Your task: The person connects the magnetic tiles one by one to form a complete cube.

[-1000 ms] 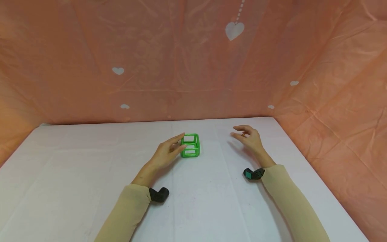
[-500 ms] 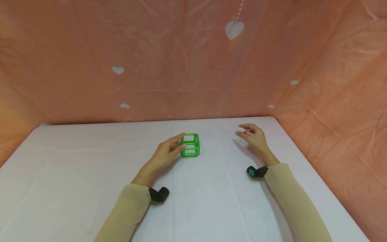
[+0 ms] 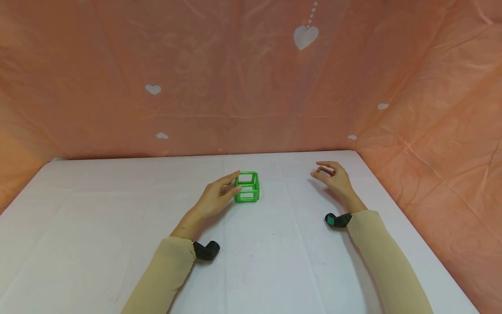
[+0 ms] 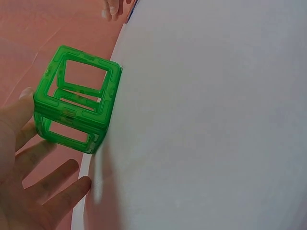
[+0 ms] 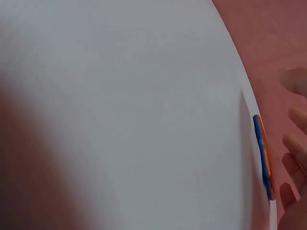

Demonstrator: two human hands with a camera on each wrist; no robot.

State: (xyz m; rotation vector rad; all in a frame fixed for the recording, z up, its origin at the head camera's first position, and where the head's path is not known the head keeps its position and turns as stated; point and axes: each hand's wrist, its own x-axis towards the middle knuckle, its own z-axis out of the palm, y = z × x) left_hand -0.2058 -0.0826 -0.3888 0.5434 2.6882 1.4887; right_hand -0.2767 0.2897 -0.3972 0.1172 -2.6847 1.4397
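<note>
A green see-through cube frame (image 3: 247, 187), made of open square magnetic tiles, stands on the white table left of the right hand. My left hand (image 3: 215, 197) holds its left side, thumb on the near edge and index finger at the far top corner. In the left wrist view the other fingers (image 4: 60, 184) spread away from the cube (image 4: 76, 103). My right hand (image 3: 332, 178) hovers with bent, parted fingers over a flat orange tile frame (image 3: 326, 170). In the right wrist view this tile (image 5: 264, 158) shows orange and blue edges on the table, fingers (image 5: 295, 143) beside it.
A white cloth (image 3: 270, 261) covers the table. Behind it hangs an orange curtain (image 3: 219, 78) with pale hearts, and another orange sheet (image 3: 443, 144) borders the right side. Each wrist carries a black camera, such as the left one (image 3: 207, 251).
My right hand has moved to the right and slightly back, with more of the orange tile coming into sight under its fingers. The left hand and cube have stayed in place.
</note>
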